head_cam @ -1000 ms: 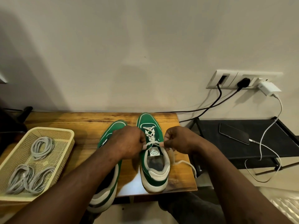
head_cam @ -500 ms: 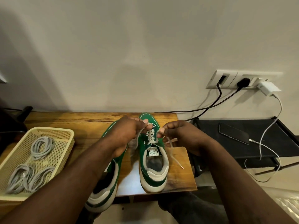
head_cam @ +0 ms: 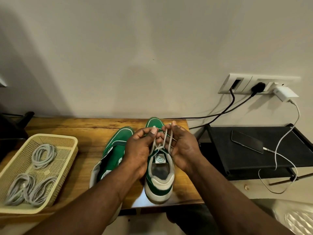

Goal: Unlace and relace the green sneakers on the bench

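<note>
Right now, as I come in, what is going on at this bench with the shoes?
A person is tying the white lace of one green sneaker on the wooden bench. The left hand and the right hand each hold part of the lace above the tongue, where a first knot sits. The second sneaker lies beside it, partly under the left forearm. A yellow basket of coiled grey cables stands further left.
</note>
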A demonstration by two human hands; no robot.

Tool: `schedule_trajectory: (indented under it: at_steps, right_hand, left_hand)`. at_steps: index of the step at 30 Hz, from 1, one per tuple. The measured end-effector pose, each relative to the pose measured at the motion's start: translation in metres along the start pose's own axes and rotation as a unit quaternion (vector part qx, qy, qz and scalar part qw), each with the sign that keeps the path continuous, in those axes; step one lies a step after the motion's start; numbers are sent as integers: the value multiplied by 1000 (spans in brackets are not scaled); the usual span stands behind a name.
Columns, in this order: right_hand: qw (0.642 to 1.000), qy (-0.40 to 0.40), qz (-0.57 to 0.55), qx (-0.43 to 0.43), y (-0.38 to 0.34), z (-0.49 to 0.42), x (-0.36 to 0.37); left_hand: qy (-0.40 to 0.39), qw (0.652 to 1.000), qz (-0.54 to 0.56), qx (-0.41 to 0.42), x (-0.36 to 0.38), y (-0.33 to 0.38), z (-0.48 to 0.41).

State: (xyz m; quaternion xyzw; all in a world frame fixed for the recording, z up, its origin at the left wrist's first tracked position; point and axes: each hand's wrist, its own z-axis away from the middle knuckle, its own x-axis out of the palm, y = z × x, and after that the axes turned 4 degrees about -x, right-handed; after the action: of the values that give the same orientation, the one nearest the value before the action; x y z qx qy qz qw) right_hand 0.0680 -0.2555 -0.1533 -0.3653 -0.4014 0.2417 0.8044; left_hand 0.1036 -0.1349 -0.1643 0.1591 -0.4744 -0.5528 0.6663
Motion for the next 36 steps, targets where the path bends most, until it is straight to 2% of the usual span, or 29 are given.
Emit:
schedule_trajectory:
  at_steps: [4, 8, 12, 18, 23, 27, 33, 36]
  right_hand:
    - [999, 1, 32, -24, 3, 2, 3]
    - [1000, 5, -7, -19, 5, 6, 8]
    - [999, 35, 12, -23, 8, 4, 9]
    - [992, 109, 69, -11, 20, -10, 4]
    - [996, 88, 29, -7, 19, -7, 7]
    - [998, 65, 9, -14, 18, -4, 13]
    - [993, 106, 47, -33, 22, -8, 12]
    - [993, 99, 54, -34, 23, -11, 9]
  left_hand:
    - [6, 1000, 14, 7, 0, 2, -3]
    - [8, 1000, 26, 16, -2, -1, -8]
    - [27, 999, 7, 25, -4, 0, -12]
    - [100, 993, -46, 53, -6, -2, -21]
    - [32, 996, -68, 49, -9, 6, -22]
    - [16, 992, -111, 65, -8, 3, -19]
    - [6, 993, -101, 58, -6, 3, -17]
    - [-16, 991, -122, 48, -10, 5, -19]
